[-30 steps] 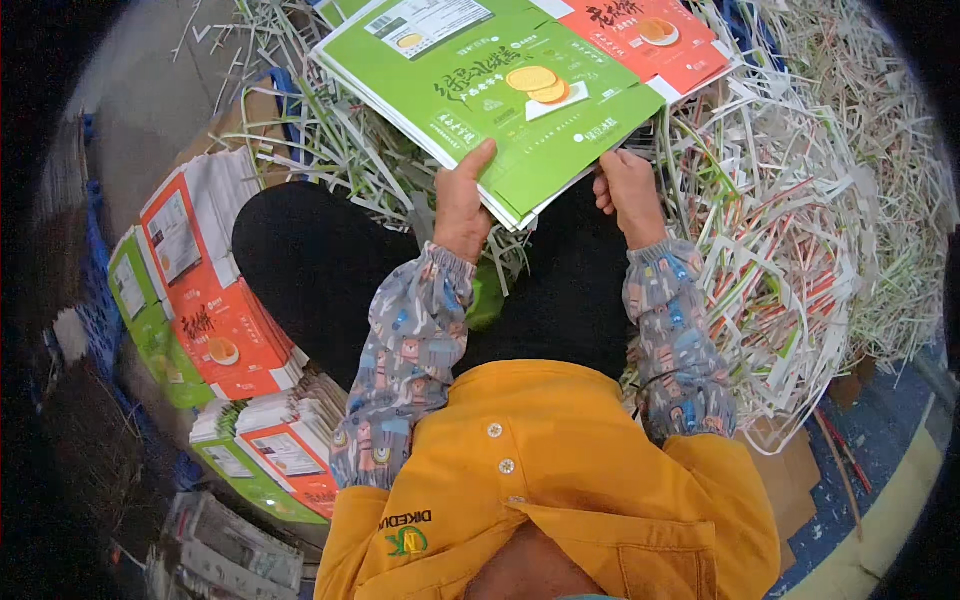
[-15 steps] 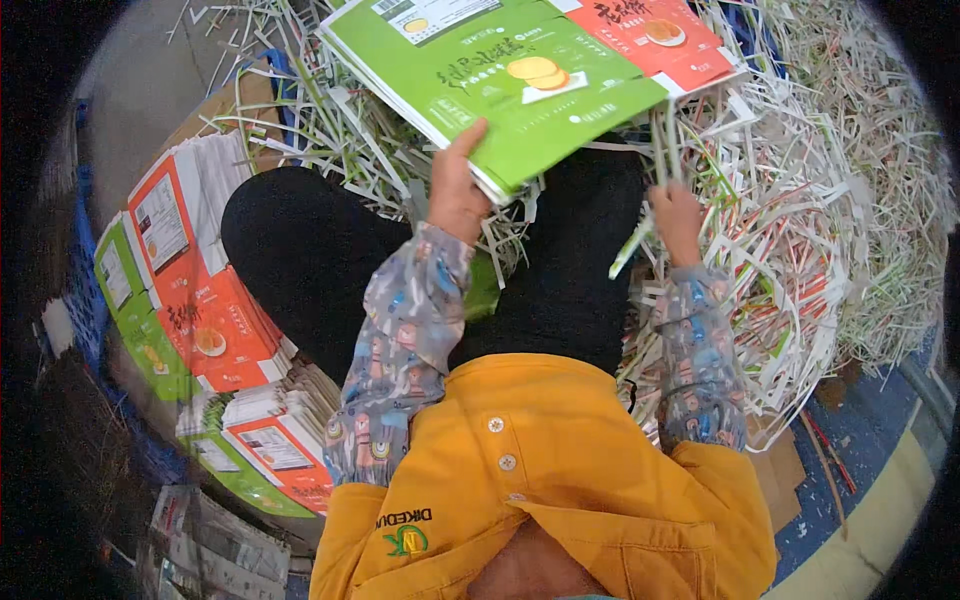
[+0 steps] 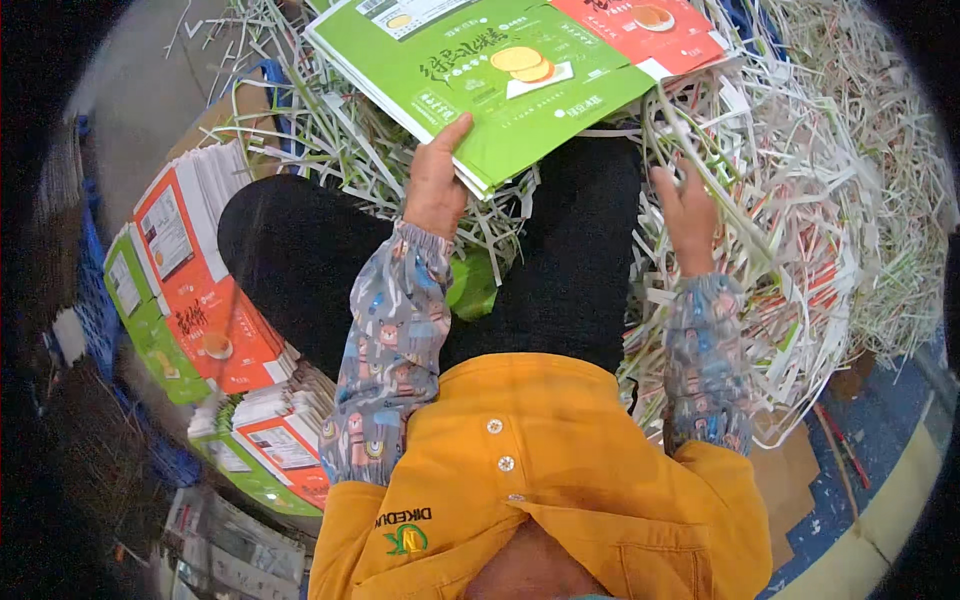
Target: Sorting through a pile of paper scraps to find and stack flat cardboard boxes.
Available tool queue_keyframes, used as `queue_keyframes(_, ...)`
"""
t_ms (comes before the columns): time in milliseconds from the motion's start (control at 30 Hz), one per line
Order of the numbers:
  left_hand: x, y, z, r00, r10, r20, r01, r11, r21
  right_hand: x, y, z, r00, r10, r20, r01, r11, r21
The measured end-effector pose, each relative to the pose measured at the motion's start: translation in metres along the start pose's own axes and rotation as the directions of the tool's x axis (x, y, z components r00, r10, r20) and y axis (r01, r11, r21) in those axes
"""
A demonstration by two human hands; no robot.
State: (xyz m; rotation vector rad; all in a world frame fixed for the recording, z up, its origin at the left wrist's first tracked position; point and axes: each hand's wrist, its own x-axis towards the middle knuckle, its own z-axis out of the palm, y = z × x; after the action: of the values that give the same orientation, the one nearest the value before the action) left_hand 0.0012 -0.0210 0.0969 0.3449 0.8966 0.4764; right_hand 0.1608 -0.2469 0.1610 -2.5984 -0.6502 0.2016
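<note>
My left hand grips the near left edge of a stack of flat printed card sheets, its thumb on top. The sheets are mostly green, with a red panel at the far right, and are held tilted above my dark-trousered legs. Right of the stack, my right hand has its thumb and fingers apart. Long pale paper strips hang from the stack's right corner and pass beside that hand. Beneath and around lies a heap of shredded paper strips in white, green and red.
Piles of similar red and green card sheets stand to the left of my knee, with a smaller pile nearer. A blue plastic crate is at the far left. Brown cardboard lies on the blue floor at the right.
My right hand has opened from a closed grip on the paper strips and moved slightly right; the strips now hang alongside it. The card stack and my left hand have shifted slightly left.
</note>
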Motion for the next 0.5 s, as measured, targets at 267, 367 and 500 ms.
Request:
queue_keyframes(267,-0.001,-0.003,0.001,1.000,-0.008,-0.006,0.008,0.999,0.052,0.027,-0.050,0.057,0.962,0.034,0.271,-0.182,0.819,0.544)
queue_keyframes(367,-0.007,-0.002,0.004,0.996,-0.011,0.087,-0.002,0.989,0.147,0.043,-0.038,0.082,0.988,-0.008,0.155,-0.077,0.844,0.530)
queue_keyframes(500,-0.008,0.002,-0.003,0.986,-0.029,0.166,0.004,0.989,0.149,0.045,-0.043,0.089,0.997,-0.035,0.075,0.001,0.911,0.412)
